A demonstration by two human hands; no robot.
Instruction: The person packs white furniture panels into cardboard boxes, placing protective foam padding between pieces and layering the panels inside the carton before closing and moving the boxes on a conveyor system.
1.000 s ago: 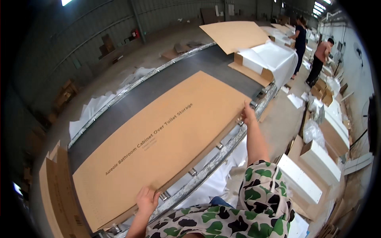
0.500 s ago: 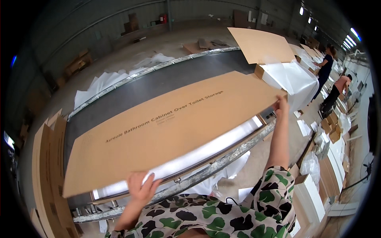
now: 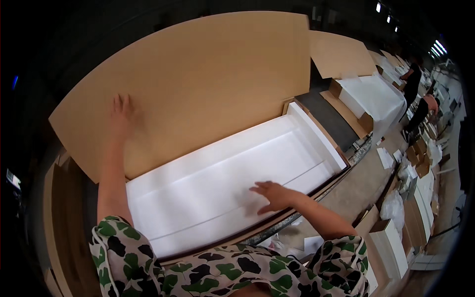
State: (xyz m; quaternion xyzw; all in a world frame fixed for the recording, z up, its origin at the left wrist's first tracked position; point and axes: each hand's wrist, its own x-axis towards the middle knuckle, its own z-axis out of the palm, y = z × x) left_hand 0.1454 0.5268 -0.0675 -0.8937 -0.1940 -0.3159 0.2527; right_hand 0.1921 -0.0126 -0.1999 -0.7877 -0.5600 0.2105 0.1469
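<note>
A large cardboard box (image 3: 341, 168) lies in front of me with its long lid flap (image 3: 208, 74) raised at the far side. White foam sheeting (image 3: 198, 188) lines the inside, and a white foam strip (image 3: 316, 133) runs along the right end. My left hand (image 3: 122, 114) is against the inner face of the flap, its fingers spread and partly blurred. Over the white lining, near the box's front edge, my right hand (image 3: 274, 195) hovers with fingers apart and nothing in it.
The box rests on a conveyor with a metal rail (image 3: 277, 230). Folded cartons (image 3: 69, 213) stand at the left. Farther along the line is another open box (image 3: 366, 96) draped in white wrap. Two people (image 3: 420, 106) work beyond it. Boards and clear plastic (image 3: 393, 210) lie at the right.
The flap has swung up and away from me, uncovering the white interior. My left hand moved from the front edge up to the flap; my right hand left the flap's corner and came inward.
</note>
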